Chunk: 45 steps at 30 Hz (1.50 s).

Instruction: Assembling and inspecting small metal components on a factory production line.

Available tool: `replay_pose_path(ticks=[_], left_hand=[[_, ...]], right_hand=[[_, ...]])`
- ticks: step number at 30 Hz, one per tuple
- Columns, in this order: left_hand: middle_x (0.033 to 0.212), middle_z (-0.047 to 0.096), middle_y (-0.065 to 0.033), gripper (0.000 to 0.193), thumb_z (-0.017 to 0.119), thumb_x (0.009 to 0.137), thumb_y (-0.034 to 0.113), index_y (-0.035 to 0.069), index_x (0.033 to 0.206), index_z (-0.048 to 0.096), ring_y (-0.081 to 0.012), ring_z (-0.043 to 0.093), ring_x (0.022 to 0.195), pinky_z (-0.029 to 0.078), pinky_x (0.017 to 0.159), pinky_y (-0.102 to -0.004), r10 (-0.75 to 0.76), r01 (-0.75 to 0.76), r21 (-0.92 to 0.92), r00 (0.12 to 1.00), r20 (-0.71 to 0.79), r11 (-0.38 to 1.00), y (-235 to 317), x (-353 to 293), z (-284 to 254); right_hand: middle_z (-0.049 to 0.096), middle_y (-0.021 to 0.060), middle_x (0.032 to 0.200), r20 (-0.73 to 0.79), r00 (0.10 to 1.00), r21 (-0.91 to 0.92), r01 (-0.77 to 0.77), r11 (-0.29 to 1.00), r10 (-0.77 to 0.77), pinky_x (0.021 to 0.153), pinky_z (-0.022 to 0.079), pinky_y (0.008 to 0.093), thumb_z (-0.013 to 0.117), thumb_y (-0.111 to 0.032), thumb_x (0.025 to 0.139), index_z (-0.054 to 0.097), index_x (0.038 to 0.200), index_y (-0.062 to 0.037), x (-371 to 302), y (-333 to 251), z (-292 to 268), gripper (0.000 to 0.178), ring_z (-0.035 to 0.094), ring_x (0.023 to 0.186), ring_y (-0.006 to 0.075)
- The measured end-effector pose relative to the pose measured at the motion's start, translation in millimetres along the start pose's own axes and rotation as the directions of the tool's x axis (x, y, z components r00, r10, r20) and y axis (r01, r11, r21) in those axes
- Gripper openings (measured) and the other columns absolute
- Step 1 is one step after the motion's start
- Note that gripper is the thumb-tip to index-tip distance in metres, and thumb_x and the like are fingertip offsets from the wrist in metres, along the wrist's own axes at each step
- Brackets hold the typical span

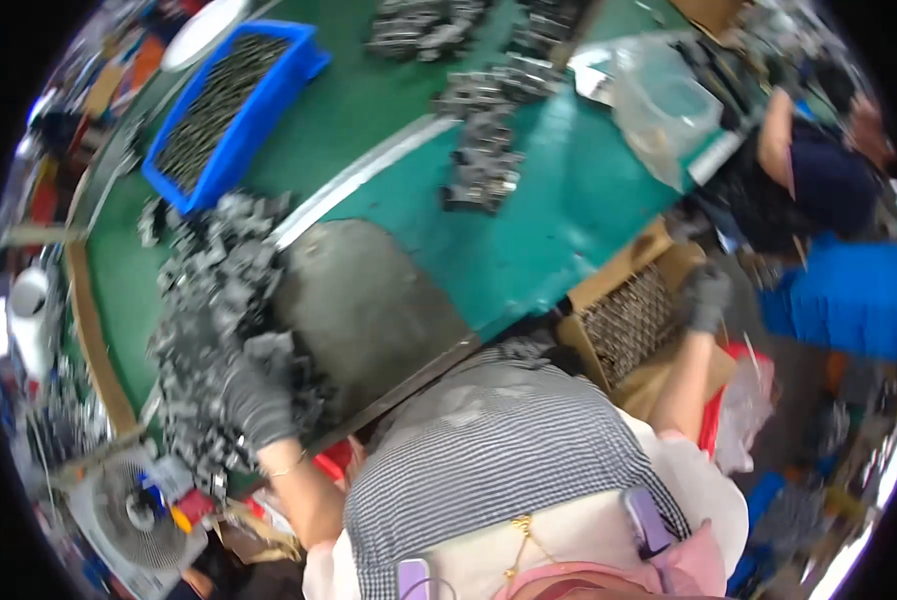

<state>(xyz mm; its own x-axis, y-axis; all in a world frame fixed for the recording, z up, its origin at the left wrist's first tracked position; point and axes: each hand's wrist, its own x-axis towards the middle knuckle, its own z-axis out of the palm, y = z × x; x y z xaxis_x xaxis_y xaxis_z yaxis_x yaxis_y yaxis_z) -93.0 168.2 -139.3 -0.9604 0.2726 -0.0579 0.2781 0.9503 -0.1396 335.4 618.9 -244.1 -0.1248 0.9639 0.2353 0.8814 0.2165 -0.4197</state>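
Note:
My left hand, in a grey knitted glove, reaches into a heap of dark grey moulded parts on the left of the table. Its fingers blend into the heap, so their grip is hidden. Off the table's right side, my right hand, gloved too, is beside the open cardboard box. Inside that box lie many small brownish metal pieces. Blur keeps the right fingers from showing clearly. Between the hands, a worn grey plate lies at the table's near edge.
A blue bin of thin metal pieces stands at the far left. Rows of dark parts lie on the green table. A clear plastic tub is at the right. Another person sits beyond it. A fan stands lower left.

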Motion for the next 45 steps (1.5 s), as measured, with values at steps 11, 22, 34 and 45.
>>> replay_pose_path(ticks=[11,22,34,45], left_hand=[[0.113,0.055,-0.0199,0.059,0.071,0.074,0.032,0.009,0.125,0.051,-0.0360,0.046,0.117,0.039,0.096,-0.0425,0.097,-0.117,0.342,0.992,0.076,0.933,51,-11,23],[0.118,0.056,-0.0182,0.062,0.068,0.068,0.007,0.001,0.126,0.048,-0.0337,0.056,0.105,0.046,0.089,-0.0408,0.729,-0.643,-0.723,0.618,-0.295,0.252,189,-11,26],[0.111,0.057,-0.0194,0.057,0.073,0.068,0.012,0.003,0.120,0.052,-0.0353,0.059,0.095,0.049,0.084,-0.0395,0.781,-0.616,-0.770,0.560,-0.278,0.167,230,-9,58],[0.113,0.056,-0.0211,0.043,0.071,0.069,0.010,0.007,0.110,0.057,-0.0359,0.059,0.095,0.050,0.081,-0.0407,0.685,-0.815,-0.560,0.494,-0.536,0.149,219,-1,50]], right_hand=[[0.063,0.0207,0.106,0.581,0.731,-0.465,-0.062,0.883,0.358,0.089,0.048,0.0411,0.060,-0.023,0.077,0.067,0.101,-0.0055,-36,53,132,0.030,0.060,0.103,0.0349],[0.056,0.0198,0.122,0.599,0.728,-0.512,0.029,0.858,0.334,0.098,0.043,0.0408,0.062,-0.022,0.077,0.063,0.114,-0.0059,-45,30,125,0.040,0.053,0.116,0.0342],[0.066,0.0156,0.078,0.657,0.703,0.220,0.167,0.961,-0.272,0.066,0.050,0.0339,0.059,-0.013,0.076,0.066,0.086,-0.0021,-30,-204,-14,0.016,0.063,0.069,0.0269],[0.065,0.0129,0.072,0.798,0.388,0.123,0.644,0.755,-0.462,0.063,0.052,0.0358,0.070,-0.026,0.078,0.065,0.086,-0.0045,-32,-303,21,0.024,0.064,0.067,0.0252]])
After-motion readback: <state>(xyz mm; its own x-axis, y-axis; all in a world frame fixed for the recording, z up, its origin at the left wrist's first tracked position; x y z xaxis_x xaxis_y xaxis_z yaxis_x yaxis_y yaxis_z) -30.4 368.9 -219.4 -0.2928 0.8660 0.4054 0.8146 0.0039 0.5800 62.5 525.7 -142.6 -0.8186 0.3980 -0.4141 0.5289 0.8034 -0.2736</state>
